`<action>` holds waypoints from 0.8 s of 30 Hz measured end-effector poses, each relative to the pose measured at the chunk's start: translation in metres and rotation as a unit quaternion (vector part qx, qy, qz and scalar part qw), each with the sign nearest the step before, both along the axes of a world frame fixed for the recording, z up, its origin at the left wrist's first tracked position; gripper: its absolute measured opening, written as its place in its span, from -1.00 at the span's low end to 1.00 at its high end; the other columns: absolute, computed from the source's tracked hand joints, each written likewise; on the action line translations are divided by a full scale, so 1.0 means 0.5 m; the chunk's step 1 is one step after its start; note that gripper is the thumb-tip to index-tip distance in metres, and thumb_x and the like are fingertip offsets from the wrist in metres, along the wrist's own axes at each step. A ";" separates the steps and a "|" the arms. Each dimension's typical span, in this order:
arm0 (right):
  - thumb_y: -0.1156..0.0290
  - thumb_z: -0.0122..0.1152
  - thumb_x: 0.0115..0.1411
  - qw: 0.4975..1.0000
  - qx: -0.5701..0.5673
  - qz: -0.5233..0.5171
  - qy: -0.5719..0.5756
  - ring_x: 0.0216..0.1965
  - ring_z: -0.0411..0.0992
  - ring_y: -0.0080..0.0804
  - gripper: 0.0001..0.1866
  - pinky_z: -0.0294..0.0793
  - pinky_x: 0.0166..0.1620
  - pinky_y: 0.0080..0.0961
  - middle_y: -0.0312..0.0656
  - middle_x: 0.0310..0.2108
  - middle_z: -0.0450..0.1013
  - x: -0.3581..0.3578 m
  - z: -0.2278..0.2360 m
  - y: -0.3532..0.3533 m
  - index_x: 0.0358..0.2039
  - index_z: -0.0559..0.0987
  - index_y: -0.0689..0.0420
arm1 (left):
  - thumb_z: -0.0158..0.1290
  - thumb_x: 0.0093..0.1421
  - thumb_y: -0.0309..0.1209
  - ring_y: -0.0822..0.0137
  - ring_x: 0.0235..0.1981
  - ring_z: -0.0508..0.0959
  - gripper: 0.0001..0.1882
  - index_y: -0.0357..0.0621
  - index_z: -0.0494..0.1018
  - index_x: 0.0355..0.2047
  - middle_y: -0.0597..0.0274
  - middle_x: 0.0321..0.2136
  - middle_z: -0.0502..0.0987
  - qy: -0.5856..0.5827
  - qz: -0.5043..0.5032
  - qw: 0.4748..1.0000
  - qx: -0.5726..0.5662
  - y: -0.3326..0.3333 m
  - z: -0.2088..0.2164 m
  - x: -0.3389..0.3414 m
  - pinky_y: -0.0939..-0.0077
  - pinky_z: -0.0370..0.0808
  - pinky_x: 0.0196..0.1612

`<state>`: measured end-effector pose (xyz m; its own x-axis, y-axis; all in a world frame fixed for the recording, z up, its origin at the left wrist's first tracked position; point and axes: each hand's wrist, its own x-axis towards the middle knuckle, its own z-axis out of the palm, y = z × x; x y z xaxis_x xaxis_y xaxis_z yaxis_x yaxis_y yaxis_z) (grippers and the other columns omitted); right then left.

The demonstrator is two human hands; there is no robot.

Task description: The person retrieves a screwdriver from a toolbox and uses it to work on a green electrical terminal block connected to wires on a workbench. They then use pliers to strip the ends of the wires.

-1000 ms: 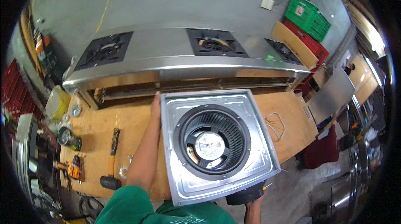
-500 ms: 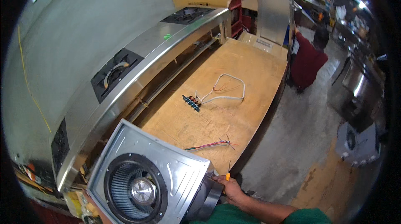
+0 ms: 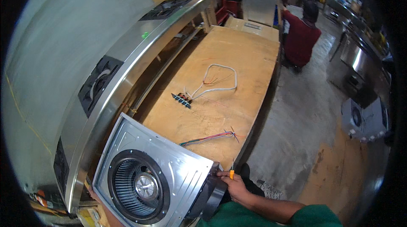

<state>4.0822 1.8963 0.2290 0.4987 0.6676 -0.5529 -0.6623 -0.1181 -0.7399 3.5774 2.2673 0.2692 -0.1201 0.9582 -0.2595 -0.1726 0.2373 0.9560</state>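
A square silver metal blower housing [image 3: 182,163] with a round black-rimmed fan wheel [image 3: 142,186] is tilted up at the near left, over the table's near end. My left hand [image 3: 94,195] holds the housing by its left edge, its fingers mostly hidden behind the metal. My right hand [image 3: 237,186] is closed around a screwdriver with an orange handle [image 3: 232,174], its thin shaft pointing up. This hand is beside the housing's right corner, against the black outlet [image 3: 214,197]. On the table ahead lie a bundle of coloured wires [image 3: 207,138] and a dark terminal strip [image 3: 181,100] with a white cable [image 3: 235,78].
The wooden table [image 3: 250,53] runs away from me. Along its left stands a long stainless stove counter [image 3: 127,45] with black burners. A person in a dark red shirt [image 3: 302,42] crouches beyond the table's right side. A grey metal unit [image 3: 364,119] sits on the floor at right.
The view has shifted a little, so the table and stove appear farther left and higher. Both hands keep their hold on the housing and the screwdriver.
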 end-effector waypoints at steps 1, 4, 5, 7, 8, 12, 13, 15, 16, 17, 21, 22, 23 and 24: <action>0.52 0.02 0.26 1.000 0.003 0.002 -0.017 -0.07 0.40 -0.41 -0.78 0.29 0.11 -0.51 -0.19 -0.13 0.52 -0.004 -0.013 0.002 -0.15 0.58 0.26 | -0.09 0.30 -0.02 0.16 0.06 0.41 -0.40 -0.24 0.31 0.17 0.05 0.10 0.40 -0.016 -0.013 1.000 -0.005 0.019 0.000 0.006 0.31 0.30 0.16; 0.50 0.04 0.26 0.999 0.011 0.029 -0.031 -0.02 0.40 -0.39 -0.78 0.29 0.13 -0.48 -0.18 -0.14 0.53 -0.002 -0.043 -0.003 -0.13 0.57 0.26 | -0.10 0.31 -0.04 0.16 0.08 0.40 -0.41 -0.24 0.29 0.18 0.05 0.11 0.39 -0.080 -0.044 0.995 -0.032 0.048 -0.003 0.016 0.31 0.29 0.18; 0.50 0.05 0.26 0.998 0.009 0.046 -0.033 0.00 0.40 -0.38 -0.78 0.29 0.14 -0.47 -0.17 -0.14 0.53 0.008 -0.046 -0.007 -0.14 0.56 0.28 | -0.10 0.31 -0.05 0.16 0.09 0.39 -0.41 -0.24 0.29 0.18 0.05 0.12 0.38 -0.077 -0.048 0.995 -0.032 0.060 -0.005 0.022 0.30 0.28 0.18; 0.45 0.05 0.26 0.981 -0.011 0.137 -0.135 -0.11 0.49 -0.30 -0.77 0.42 0.02 -0.39 -0.18 -0.18 0.54 0.045 -0.081 -0.026 -0.14 0.56 0.25 | -0.07 0.31 -0.10 0.19 0.03 0.42 -0.45 -0.24 0.30 0.16 0.05 0.07 0.40 0.048 -0.033 0.998 0.000 0.049 0.009 0.023 0.32 0.33 0.12; 0.43 0.07 0.25 0.977 -0.023 0.166 -0.131 -0.15 0.51 -0.28 -0.77 0.45 -0.04 -0.37 -0.16 -0.19 0.55 0.076 -0.135 -0.045 -0.14 0.58 0.22 | -0.03 0.30 -0.14 0.22 -0.04 0.46 -0.48 -0.23 0.32 0.13 0.05 0.01 0.43 0.144 -0.014 0.989 0.018 0.029 0.024 0.022 0.33 0.39 0.05; 0.24 0.20 0.13 0.870 -0.266 0.147 -0.389 -0.25 0.53 0.07 -0.72 0.52 -0.21 -0.14 0.08 -0.23 0.53 0.245 -0.324 -0.196 -0.19 0.61 0.12 | 0.02 0.30 -0.15 0.47 -0.24 0.50 -0.60 -0.19 0.37 -0.02 0.26 -0.26 0.48 0.324 0.070 0.938 0.098 -0.106 0.169 0.068 0.61 0.43 -0.23; 0.20 0.18 0.14 0.816 -0.345 0.201 -0.418 -0.22 0.51 0.10 -0.70 0.51 -0.22 -0.09 0.10 -0.28 0.53 0.295 -0.395 -0.268 -0.24 0.61 0.15 | 0.03 0.30 -0.17 0.49 -0.24 0.49 -0.62 -0.17 0.38 -0.02 0.26 -0.24 0.48 0.309 0.089 0.940 0.114 -0.156 0.220 0.109 0.62 0.43 -0.23; 0.09 0.17 0.15 0.754 -0.511 0.305 -0.278 -0.15 0.49 0.13 -0.59 0.48 -0.11 -0.08 0.16 -0.20 0.52 0.353 -0.485 -0.410 -0.21 0.60 0.20 | 0.03 0.30 -0.20 0.48 -0.28 0.50 -0.65 -0.16 0.39 -0.02 0.27 -0.22 0.49 0.304 0.134 0.929 0.165 -0.272 0.316 0.270 0.62 0.43 -0.22; 0.10 0.18 0.15 0.752 -0.476 0.333 -0.312 -0.13 0.49 0.12 -0.58 0.47 -0.09 -0.10 0.16 -0.19 0.52 0.366 -0.507 -0.467 -0.17 0.58 0.21 | 0.01 0.31 -0.20 0.42 -0.29 0.52 -0.65 -0.17 0.41 -0.03 0.22 -0.20 0.51 0.315 0.097 0.921 0.206 -0.337 0.353 0.319 0.59 0.43 -0.20; 0.11 0.19 0.15 0.749 -0.438 0.356 -0.347 -0.12 0.49 0.12 -0.56 0.46 -0.06 -0.11 0.16 -0.19 0.51 0.396 -0.520 -0.488 -0.13 0.56 0.22 | -0.01 0.32 -0.18 0.39 -0.29 0.53 -0.64 -0.18 0.42 -0.04 0.17 -0.22 0.54 0.338 0.052 0.907 0.244 -0.404 0.391 0.409 0.57 0.45 -0.21; 0.23 0.23 0.16 0.880 -0.277 0.251 -0.292 -0.16 0.51 -0.08 -0.58 0.47 -0.08 -0.27 0.02 -0.22 0.52 0.527 -0.303 -0.350 -0.04 0.50 0.23 | 0.19 0.14 -0.36 0.18 -0.24 0.61 -0.61 -0.33 0.46 -0.08 -0.04 -0.23 0.58 0.258 -0.268 0.904 0.212 -0.607 0.344 0.744 0.31 0.58 -0.17; 0.27 0.22 0.18 0.891 -0.202 0.266 -0.308 -0.21 0.51 -0.19 -0.60 0.48 -0.12 -0.33 -0.06 -0.24 0.53 0.557 -0.238 -0.300 -0.05 0.48 0.25 | 0.18 0.15 -0.39 0.17 -0.14 0.60 -0.52 -0.35 0.38 0.05 -0.08 -0.11 0.55 0.079 -0.338 0.936 0.054 -0.648 0.311 0.870 0.32 0.54 -0.05; 0.38 0.22 0.16 0.883 -0.190 0.326 -0.279 -0.20 0.48 -0.28 -0.64 0.46 -0.09 -0.33 -0.09 -0.21 0.51 0.573 -0.211 -0.259 -0.03 0.47 0.20 | 0.15 0.21 -0.34 0.17 0.00 0.53 -0.40 -0.31 0.25 0.20 -0.10 0.02 0.47 0.101 -0.430 0.897 -0.030 -0.665 0.306 1.010 0.29 0.47 0.05; 0.39 0.19 0.18 0.920 -0.033 0.350 -0.174 -0.22 0.45 -0.39 -0.64 0.46 -0.12 -0.38 -0.15 -0.22 0.51 0.573 -0.165 -0.221 -0.01 0.45 0.20 | 0.11 0.24 -0.30 0.17 0.10 0.44 -0.34 -0.25 0.15 0.28 -0.06 0.14 0.38 0.123 -0.491 0.863 -0.011 -0.687 0.245 1.096 0.30 0.39 0.14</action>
<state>4.3687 1.7860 0.1467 0.1143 0.8635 -0.4912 -0.1311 -0.4770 -0.8690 4.1254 1.9240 0.3919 0.6917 0.6252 -0.3615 0.3292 0.1725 0.9284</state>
